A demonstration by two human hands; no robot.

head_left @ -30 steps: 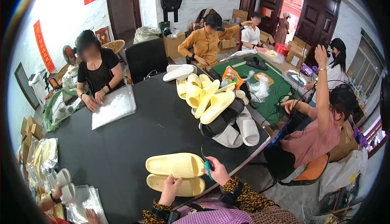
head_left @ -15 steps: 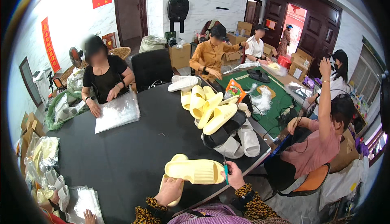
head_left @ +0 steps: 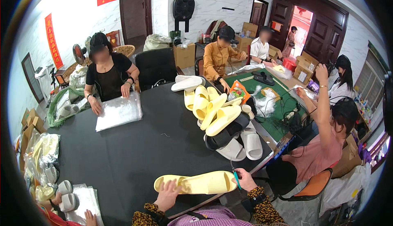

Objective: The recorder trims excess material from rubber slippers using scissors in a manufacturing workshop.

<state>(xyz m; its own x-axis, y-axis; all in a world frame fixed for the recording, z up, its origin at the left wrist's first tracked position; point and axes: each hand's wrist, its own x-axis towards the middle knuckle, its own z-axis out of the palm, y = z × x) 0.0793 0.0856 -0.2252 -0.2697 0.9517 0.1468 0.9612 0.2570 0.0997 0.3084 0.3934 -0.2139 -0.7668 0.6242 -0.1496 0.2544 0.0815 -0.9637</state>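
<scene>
Two pale yellow slippers (head_left: 208,183) lie overlapping, end to end, at the table's near edge. Spread out over the left one is my left hand (head_left: 167,195), its fingers slightly blurred and not wrapped round it. My right hand (head_left: 246,180) is closed at the right end of the pair, gripping a small teal-handled tool (head_left: 236,177) whose thin metal tip points up and away. Whether those fingers also pinch the slipper's edge is hard to make out. Beyond my right hand rises a heap of yellow slippers (head_left: 211,113), with black and grey ones underneath.
A black-topped table (head_left: 123,156) spreads before me. Across it, a person in black rests both hands on clear plastic bags (head_left: 118,113). Another person's hand lies near bags (head_left: 84,205) at the lower left. Several people sit round a green mat (head_left: 262,91) at the right.
The slippers have come down from a crossed stack to lie in line. My left hand has opened out over the left one; my right hand has shifted slightly right with the tool.
</scene>
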